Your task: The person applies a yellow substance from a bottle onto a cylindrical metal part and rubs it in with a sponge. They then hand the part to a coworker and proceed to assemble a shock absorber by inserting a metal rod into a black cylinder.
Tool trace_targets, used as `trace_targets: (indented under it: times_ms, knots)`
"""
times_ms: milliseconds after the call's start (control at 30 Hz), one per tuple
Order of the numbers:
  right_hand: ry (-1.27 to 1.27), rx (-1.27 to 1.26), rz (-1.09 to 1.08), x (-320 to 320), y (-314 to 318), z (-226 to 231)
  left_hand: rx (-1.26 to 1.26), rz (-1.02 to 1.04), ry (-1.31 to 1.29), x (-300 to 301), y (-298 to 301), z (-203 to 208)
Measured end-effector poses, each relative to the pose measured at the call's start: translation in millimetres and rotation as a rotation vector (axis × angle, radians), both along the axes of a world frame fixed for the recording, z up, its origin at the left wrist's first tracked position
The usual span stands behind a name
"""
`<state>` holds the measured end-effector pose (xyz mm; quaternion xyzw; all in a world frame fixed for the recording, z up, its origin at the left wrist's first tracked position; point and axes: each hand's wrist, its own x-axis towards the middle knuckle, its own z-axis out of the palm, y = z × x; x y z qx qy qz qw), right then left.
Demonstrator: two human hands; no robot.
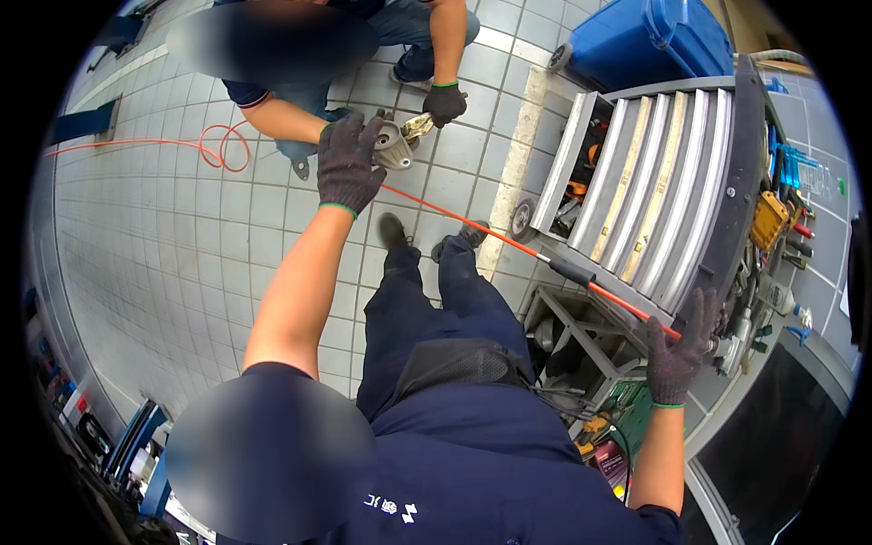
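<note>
My left hand (347,168), in a dark knit glove with a green cuff, is closed on the side of a grey cast metal part (393,150) with a round bore. A crouching co-worker's gloved hand (445,104) holds a shiny metal piece (418,127) against that part. The co-worker's other hand is mostly hidden behind my glove. My right hand (679,359), gloved alike, reaches over the near corner of the tool cart, fingers stretched up and apart. An orange hose (627,302) with a black sleeve (572,271) ends between its thumb and fingers, beside a silver tool (727,350).
A grey tool cart (654,182) with a ribbed top and a part-open drawer (581,173) stands at my right. Hand tools (772,218) hang along its far side. Behind it is a blue wheeled bin (645,41). The hose crosses the tiled floor (182,236) and loops at left.
</note>
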<state>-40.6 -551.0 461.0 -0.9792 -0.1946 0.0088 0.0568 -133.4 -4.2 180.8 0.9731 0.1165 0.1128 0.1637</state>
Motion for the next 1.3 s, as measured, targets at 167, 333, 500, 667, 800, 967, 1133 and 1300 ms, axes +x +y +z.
trace_targets:
  times_ms: [167,333,500,667,800,967,1133,1300]
  knots:
    - [0.059,0.089,-0.113,-54,13,4,0.123,-0.179,-0.003,17,13,-36]
    - [0.077,0.116,-0.201,-92,30,7,0.062,-0.282,0.079,17,32,-44]
    - [0.208,0.270,-0.221,-109,80,2,-0.210,-0.251,-0.094,-5,53,0]
    - [0.371,0.335,0.013,-112,142,-3,-0.233,-0.485,0.246,-17,75,25]
    - [0.489,0.234,0.135,-120,145,-13,0.016,-0.620,0.488,6,52,14]
    - [0.644,0.102,0.106,-132,133,-24,0.284,-0.699,0.763,24,22,-34]
    - [0.683,0.127,-0.013,-132,106,-33,0.220,-0.535,0.432,1,6,-67]
    - [0.661,0.109,-0.112,-129,82,-34,0.063,-0.457,0.487,-6,10,-39]
